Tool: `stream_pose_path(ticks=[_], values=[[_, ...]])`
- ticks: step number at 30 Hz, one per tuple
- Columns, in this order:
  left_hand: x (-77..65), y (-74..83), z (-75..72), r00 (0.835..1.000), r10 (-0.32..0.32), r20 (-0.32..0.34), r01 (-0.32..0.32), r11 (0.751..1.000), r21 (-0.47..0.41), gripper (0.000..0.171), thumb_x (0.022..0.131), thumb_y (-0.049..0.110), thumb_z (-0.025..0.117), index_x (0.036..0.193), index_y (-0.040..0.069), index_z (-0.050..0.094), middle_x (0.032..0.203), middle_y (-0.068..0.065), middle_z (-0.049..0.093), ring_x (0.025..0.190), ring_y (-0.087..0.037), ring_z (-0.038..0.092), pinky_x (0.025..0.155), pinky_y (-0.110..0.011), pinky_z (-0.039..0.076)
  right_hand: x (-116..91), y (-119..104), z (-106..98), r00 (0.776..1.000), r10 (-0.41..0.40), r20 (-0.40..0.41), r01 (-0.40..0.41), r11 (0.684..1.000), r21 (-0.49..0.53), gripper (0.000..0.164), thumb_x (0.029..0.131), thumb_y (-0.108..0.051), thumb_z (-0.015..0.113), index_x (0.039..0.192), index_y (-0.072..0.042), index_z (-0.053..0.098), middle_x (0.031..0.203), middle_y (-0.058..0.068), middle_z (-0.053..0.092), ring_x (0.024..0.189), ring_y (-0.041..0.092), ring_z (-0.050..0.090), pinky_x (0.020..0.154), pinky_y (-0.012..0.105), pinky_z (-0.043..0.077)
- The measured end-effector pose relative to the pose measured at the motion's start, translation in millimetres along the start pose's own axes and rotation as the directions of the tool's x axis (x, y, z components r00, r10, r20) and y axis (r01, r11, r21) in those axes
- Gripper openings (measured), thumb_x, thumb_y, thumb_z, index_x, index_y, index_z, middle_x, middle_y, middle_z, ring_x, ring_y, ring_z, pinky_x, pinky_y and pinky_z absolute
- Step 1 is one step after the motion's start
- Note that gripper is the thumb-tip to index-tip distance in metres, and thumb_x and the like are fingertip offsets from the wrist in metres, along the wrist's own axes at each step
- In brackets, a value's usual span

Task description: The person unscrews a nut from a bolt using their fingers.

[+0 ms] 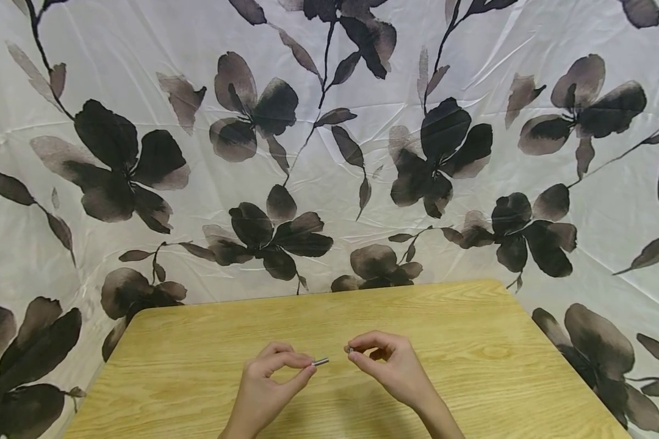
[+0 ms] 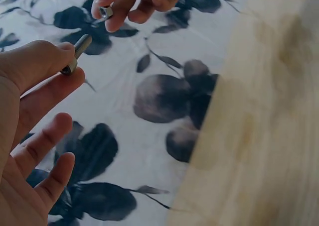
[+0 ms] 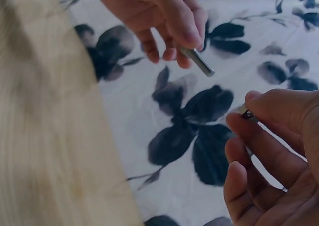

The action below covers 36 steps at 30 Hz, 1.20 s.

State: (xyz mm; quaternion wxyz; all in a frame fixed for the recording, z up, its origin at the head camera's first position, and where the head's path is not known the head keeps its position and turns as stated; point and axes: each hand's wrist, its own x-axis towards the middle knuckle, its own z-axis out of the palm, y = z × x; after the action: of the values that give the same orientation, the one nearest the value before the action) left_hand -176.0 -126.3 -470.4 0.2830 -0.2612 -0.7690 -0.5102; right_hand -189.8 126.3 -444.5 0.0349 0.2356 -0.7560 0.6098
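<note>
Between thumb and index finger, my left hand [image 1: 269, 381] pinches a silver bolt [image 1: 321, 361] by its head, the shank pointing right toward the other hand. The left wrist view shows the bolt [image 2: 82, 46] tilted upward, its head partly covered by the fingertips. My right hand [image 1: 395, 366] pinches a small metal nut [image 1: 349, 349] between thumb and index fingertips. In the left wrist view the hole of the nut [image 2: 105, 12] faces the bolt. A short gap separates the two parts, and both hands are held above the table.
The wood-grain table [image 1: 198, 341] lies beneath both hands. Behind it and at its sides hangs a white cloth [image 1: 335, 171] printed with dark flowers.
</note>
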Motion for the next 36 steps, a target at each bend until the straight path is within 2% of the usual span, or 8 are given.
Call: stream_pose_path(ticks=[9,15,21,24,28,32,36], values=[[-12.3,-15.3,10.0,0.997,-0.017,0.069,0.017,1.000,0.009,0.021,0.078,0.007,0.090,0.087,0.024,0.080,0.088,0.010,0.074,0.083,-0.008,0.065,0.075,-0.026,0.060,0,30,3,0.996,0.072,0.054,-0.070,0.997,-0.029,0.015,0.096,-0.020,0.075,0.107,-0.012,0.078,0.108,0.013,0.077,0.095,0.009,0.072,0.076,0.027,0.061],[-13.9,-20.1,16.1,0.996,0.013,0.091,-0.014,1.000,0.008,0.020,0.078,0.004,0.089,0.087,0.020,0.080,0.086,0.003,0.075,0.082,-0.010,0.065,0.075,-0.026,0.061,1,41,7,0.992,0.112,0.060,-0.106,0.990,-0.094,0.015,0.095,-0.024,0.076,0.107,-0.016,0.079,0.106,0.011,0.077,0.094,0.007,0.071,0.073,0.024,0.060],[-17.6,-23.3,18.3,0.992,-0.073,0.100,0.069,0.997,0.047,0.020,0.078,0.008,0.090,0.084,0.024,0.080,0.086,0.012,0.072,0.081,-0.006,0.065,0.074,-0.025,0.058,1,47,10,0.990,0.120,0.073,-0.107,0.981,-0.162,0.013,0.096,-0.026,0.075,0.105,-0.018,0.080,0.102,0.000,0.078,0.092,0.005,0.069,0.070,0.024,0.058],[-19.5,-25.3,18.5,0.982,-0.152,0.109,0.144,0.986,0.081,0.021,0.077,0.009,0.090,0.082,0.027,0.079,0.085,0.017,0.071,0.082,-0.003,0.064,0.075,-0.026,0.057,1,51,12,0.991,0.111,0.080,-0.095,0.978,-0.183,0.012,0.095,-0.024,0.076,0.103,-0.017,0.080,0.100,-0.001,0.078,0.090,0.004,0.068,0.069,0.024,0.057],[-22.4,-28.1,18.7,0.955,-0.267,0.126,0.253,0.960,0.120,0.020,0.078,0.015,0.091,0.080,0.031,0.079,0.085,0.021,0.068,0.084,-0.002,0.062,0.076,-0.027,0.054,0,59,14,0.990,0.110,0.091,-0.089,0.973,-0.212,0.014,0.092,-0.022,0.079,0.102,-0.012,0.081,0.097,-0.002,0.078,0.086,0.002,0.067,0.066,0.022,0.053],[-25.8,-31.4,18.5,0.931,-0.332,0.149,0.313,0.940,0.137,0.017,0.078,0.018,0.091,0.079,0.030,0.080,0.084,0.020,0.068,0.084,-0.003,0.063,0.077,-0.027,0.053,-1,65,17,0.990,0.100,0.104,-0.074,0.970,-0.231,0.014,0.090,-0.018,0.081,0.098,-0.007,0.080,0.093,-0.001,0.077,0.081,0.000,0.065,0.063,0.019,0.050],[-29.0,-36.4,18.3,0.912,-0.361,0.192,0.337,0.930,0.148,0.012,0.080,0.020,0.090,0.079,0.028,0.080,0.083,0.017,0.070,0.083,-0.003,0.063,0.073,-0.026,0.054,-1,68,20,0.990,0.094,0.109,-0.067,0.971,-0.229,0.013,0.088,-0.016,0.082,0.094,-0.006,0.079,0.090,0.000,0.077,0.079,0.000,0.064,0.062,0.018,0.049]])
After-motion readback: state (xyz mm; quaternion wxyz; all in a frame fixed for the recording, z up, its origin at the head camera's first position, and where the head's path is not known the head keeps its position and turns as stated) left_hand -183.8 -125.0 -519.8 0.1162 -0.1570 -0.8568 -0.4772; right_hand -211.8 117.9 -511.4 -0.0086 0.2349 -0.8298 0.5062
